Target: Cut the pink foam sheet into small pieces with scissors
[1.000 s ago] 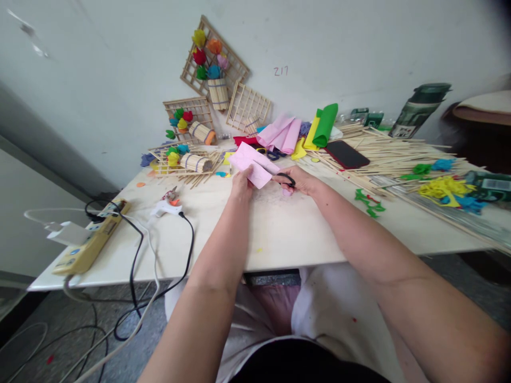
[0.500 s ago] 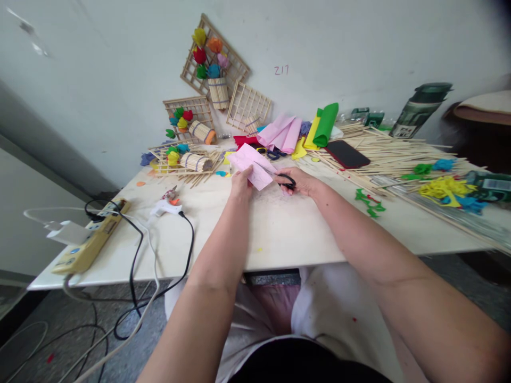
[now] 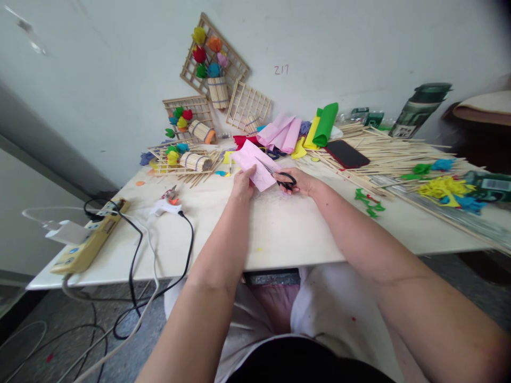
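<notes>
My left hand (image 3: 243,183) pinches the lower left edge of a pink sheet (image 3: 255,165), which looks like felt or crepe paper with faint drawn lines. Black-handled scissors (image 3: 288,181) are gripped in my right hand (image 3: 299,181), their blades reaching into a slit in the sheet from its right side. Both hands are held over the middle of the table. Behind the sheet lie folded pink material (image 3: 281,135) and a red piece (image 3: 244,141).
A glue gun (image 3: 165,207) and a power strip (image 3: 93,236) with trailing cords occupy the left. Stick lattices with coloured flowers (image 3: 215,53) lean on the wall. Thin wooden sticks (image 3: 391,151), a phone (image 3: 347,154), green scraps (image 3: 369,203) and a bottle (image 3: 421,109) are to the right.
The pink sheet and my left hand have shifted slightly to the right. The scissors remain at the slit, with their handles a little changed in angle.
</notes>
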{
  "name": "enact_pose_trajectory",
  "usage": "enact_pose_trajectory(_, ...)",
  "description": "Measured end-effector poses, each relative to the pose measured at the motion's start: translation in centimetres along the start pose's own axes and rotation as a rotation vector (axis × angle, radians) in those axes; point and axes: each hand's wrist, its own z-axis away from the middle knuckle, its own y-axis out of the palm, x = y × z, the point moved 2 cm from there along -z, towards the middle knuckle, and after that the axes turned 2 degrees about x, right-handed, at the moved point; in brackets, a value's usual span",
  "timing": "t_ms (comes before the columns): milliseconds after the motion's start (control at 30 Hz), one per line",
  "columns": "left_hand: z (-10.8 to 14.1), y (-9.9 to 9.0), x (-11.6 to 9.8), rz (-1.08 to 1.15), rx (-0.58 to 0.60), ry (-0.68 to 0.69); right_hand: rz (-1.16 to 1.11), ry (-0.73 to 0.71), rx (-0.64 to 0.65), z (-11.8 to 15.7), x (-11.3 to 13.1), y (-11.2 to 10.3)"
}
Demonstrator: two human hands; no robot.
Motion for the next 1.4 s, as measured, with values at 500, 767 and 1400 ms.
enact_pose_trajectory(500, 0.2, 0.2, 0.1, -0.010, 0.022, 0.000, -0.095, -0.009, -0.049, -0.7, -0.7, 0.1)
enact_pose_trajectory(767, 0.2, 0.2, -0.1, -0.013, 0.006, 0.004, -0.094, -0.026, -0.058, -1.0, -0.8, 0.1)
enact_pose_trajectory(1400, -0.3, -0.1, -0.4, 0.032, -0.029, 0.049, -0.068, -0.025, -0.028, -0.9, -0.6, 0.3)
